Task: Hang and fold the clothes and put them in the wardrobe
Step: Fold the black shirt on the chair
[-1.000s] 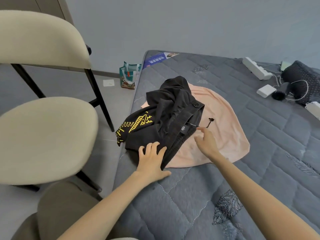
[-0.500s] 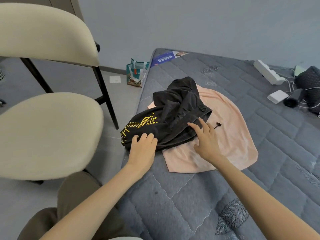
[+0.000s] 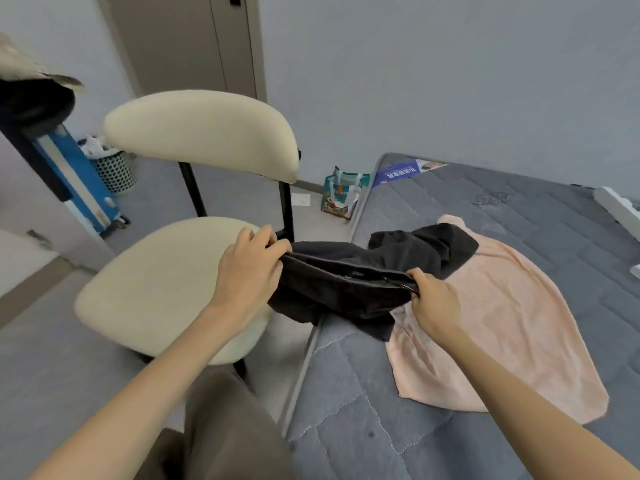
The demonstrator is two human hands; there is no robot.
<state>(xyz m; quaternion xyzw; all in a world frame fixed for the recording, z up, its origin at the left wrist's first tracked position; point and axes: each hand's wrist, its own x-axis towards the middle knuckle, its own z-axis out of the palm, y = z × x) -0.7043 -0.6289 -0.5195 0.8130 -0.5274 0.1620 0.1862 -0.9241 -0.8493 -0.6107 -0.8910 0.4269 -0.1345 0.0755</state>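
We see the black garment (image 3: pixel 346 289) stretched between both hands, over the place where the chair (image 3: pixel 156 289) meets the edge of the bed (image 3: pixel 346 410). Our left hand (image 3: pixel 249 271) grips one end of its thick upper edge, fingers and thumb curled round the cloth, above the chair's seat. Our right hand (image 3: pixel 433 303) pinches the other end of that edge, fingers closed tight on it, above the near side of the bed. The edge runs taut from one hand to the other. Below it the cloth sags, and a loose corner hangs down to the mattress just beside the right wrist. The far part of the garment lies crumpled on the peach garment (image 3: pixel 502 323).

The peach garment is spread flat on the bed, a bare grey quilted mattress with a blue label (image 3: pixel 401 169) at its far corner. Part of a white power strip (image 3: pixel 620 209) shows at the right edge. The cream padded chair with black legs stands just beside the bed. On the grey floor beyond we see a small printed bag (image 3: pixel 341 195) by the bed's corner, then a patterned bin (image 3: pixel 114 168) and a blue suitcase (image 3: pixel 76 178) further left, and a tall grey-brown door (image 3: pixel 194 43) behind the chair.

The black garment is matte and heavy-looking, with a doubled band along the held edge. We cannot tell what kind of garment it is.
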